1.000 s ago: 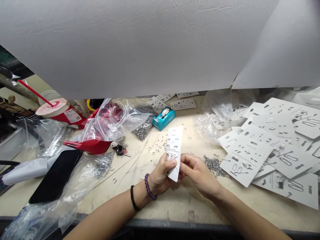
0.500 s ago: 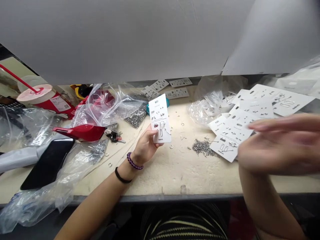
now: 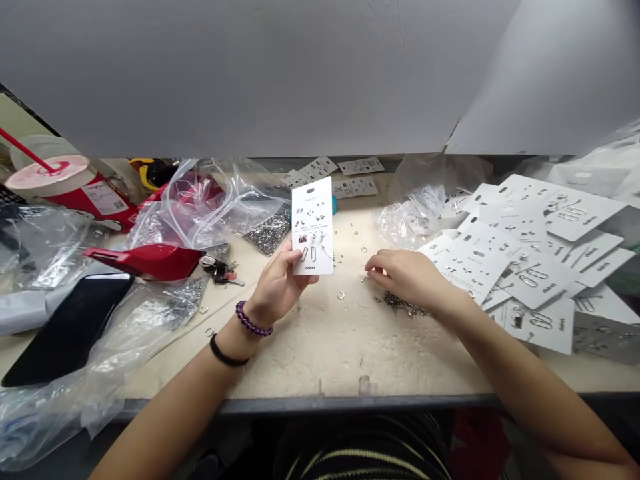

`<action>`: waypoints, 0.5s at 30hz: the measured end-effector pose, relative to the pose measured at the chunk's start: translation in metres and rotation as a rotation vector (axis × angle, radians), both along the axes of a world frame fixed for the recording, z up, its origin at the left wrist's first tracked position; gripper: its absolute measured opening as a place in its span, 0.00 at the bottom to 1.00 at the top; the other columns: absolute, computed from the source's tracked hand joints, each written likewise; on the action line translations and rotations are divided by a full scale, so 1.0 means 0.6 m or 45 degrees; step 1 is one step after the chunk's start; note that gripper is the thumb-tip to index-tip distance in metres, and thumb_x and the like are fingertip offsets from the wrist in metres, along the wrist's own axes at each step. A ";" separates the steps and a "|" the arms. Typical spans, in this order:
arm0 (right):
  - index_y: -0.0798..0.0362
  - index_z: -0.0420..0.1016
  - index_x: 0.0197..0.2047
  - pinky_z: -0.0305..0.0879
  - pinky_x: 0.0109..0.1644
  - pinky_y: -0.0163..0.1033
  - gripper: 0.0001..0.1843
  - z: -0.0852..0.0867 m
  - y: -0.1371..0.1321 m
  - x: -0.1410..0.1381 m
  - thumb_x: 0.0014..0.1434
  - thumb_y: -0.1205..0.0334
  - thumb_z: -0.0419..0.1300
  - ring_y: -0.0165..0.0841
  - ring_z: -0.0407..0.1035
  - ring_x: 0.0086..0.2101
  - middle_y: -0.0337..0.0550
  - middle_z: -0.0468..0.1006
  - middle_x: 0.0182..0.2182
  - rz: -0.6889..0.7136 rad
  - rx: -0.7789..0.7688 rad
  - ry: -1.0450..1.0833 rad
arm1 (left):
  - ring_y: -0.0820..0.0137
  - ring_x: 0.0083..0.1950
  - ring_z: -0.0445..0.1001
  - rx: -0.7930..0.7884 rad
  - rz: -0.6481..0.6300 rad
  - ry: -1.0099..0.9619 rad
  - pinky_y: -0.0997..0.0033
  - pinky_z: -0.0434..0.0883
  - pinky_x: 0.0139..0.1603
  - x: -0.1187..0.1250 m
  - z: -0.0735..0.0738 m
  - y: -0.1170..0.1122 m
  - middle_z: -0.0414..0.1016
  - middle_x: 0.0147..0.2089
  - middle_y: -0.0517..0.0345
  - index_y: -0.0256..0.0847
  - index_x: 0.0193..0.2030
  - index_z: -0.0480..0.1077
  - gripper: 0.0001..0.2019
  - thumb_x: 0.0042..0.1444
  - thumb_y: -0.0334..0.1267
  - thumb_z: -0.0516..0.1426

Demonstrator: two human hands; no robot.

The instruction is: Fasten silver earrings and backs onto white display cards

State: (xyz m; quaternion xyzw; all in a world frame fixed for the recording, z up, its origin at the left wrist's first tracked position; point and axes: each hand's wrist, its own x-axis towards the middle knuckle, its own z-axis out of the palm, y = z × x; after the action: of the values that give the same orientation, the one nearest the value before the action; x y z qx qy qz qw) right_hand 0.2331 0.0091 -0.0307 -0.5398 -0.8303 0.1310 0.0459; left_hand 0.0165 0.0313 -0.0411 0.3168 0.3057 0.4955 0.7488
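Head: left hand [image 3: 273, 280] holds earring card [image 3: 313, 227] (Claire's); right hand [image 3: 407, 277] near hooks [image 3: 403, 304].

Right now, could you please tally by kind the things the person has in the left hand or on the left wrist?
White printed card in the left hand: 1
Purple beaded bracelet: 1
Black elastic band: 1
Total: 3
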 end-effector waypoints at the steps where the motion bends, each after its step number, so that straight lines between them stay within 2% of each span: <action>1: 0.53 0.74 0.35 0.54 0.26 0.34 0.13 -0.002 0.003 -0.004 0.60 0.64 0.48 0.34 0.68 0.32 0.43 0.76 0.35 -0.003 0.000 -0.012 | 0.75 0.28 0.66 0.005 0.021 -0.016 0.79 0.64 0.19 0.000 0.000 0.001 0.71 0.37 0.56 0.40 0.43 0.67 0.14 0.50 0.27 0.50; 4: 0.53 0.73 0.35 0.53 0.25 0.34 0.12 -0.004 0.010 -0.017 0.59 0.64 0.48 0.34 0.68 0.32 0.44 0.76 0.34 -0.007 0.013 -0.042 | 0.75 0.28 0.65 -0.004 0.072 -0.059 0.80 0.63 0.19 -0.003 0.001 0.002 0.71 0.38 0.56 0.41 0.43 0.67 0.13 0.50 0.28 0.50; 10: 0.54 0.74 0.34 0.52 0.26 0.35 0.12 0.004 0.024 -0.053 0.57 0.68 0.49 0.33 0.67 0.29 0.45 0.76 0.33 0.075 -0.030 -0.034 | 0.78 0.28 0.64 -0.002 0.078 -0.078 0.83 0.62 0.20 -0.012 0.006 0.000 0.70 0.39 0.58 0.40 0.42 0.67 0.08 0.54 0.35 0.53; 15: 0.52 0.73 0.30 0.51 0.26 0.34 0.10 -0.007 0.025 -0.063 0.55 0.70 0.52 0.30 0.66 0.28 0.42 0.75 0.32 0.062 -0.102 -0.005 | 0.79 0.30 0.65 -0.101 -0.087 -0.259 0.83 0.65 0.24 -0.016 0.013 -0.006 0.68 0.36 0.61 0.42 0.39 0.68 0.06 0.53 0.33 0.56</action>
State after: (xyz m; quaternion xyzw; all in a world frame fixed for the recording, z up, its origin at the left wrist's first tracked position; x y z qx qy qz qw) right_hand 0.1955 0.0242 -0.0348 -0.5209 -0.8374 0.1644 0.0193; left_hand 0.0071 0.0279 -0.0336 0.2453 0.2363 0.4869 0.8043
